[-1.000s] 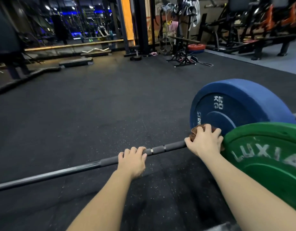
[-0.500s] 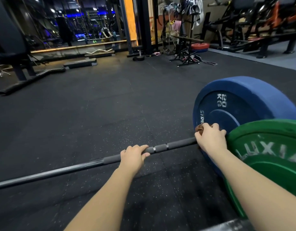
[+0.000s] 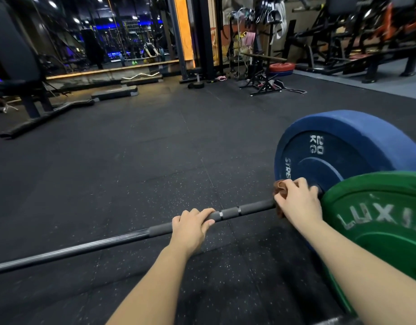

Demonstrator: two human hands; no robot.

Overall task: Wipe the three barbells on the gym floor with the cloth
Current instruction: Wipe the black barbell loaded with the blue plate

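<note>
held dark bar (image 3: pixel 85 247), low over the floor (image 3: pixel 132 172), by its blue plate (image 3: pixel 343 146).
wrapped left hand (image 3: pixel 190 227), fingers closed, round the bar; bunched brown cloth (image 3: pixel 278 186) in curled right hand (image 3: pixel 298 202), against the bar.

matt dark metal bar (image 3: pixel 85 248), speckled, seemingly rubber floor (image 3: pixel 132 160), brown cloth (image 3: pixel 279 187)

Dim gym, black speckled rubber floor (image 3: pixel 132 172). Mirror (image 3: pixel 104 36) at back left showing blue lights, bench (image 3: pixel 19 66) far left, step platform (image 3: pixel 114 92) near it. Machines (image 3: pixel 366 38) along back right.
</note>
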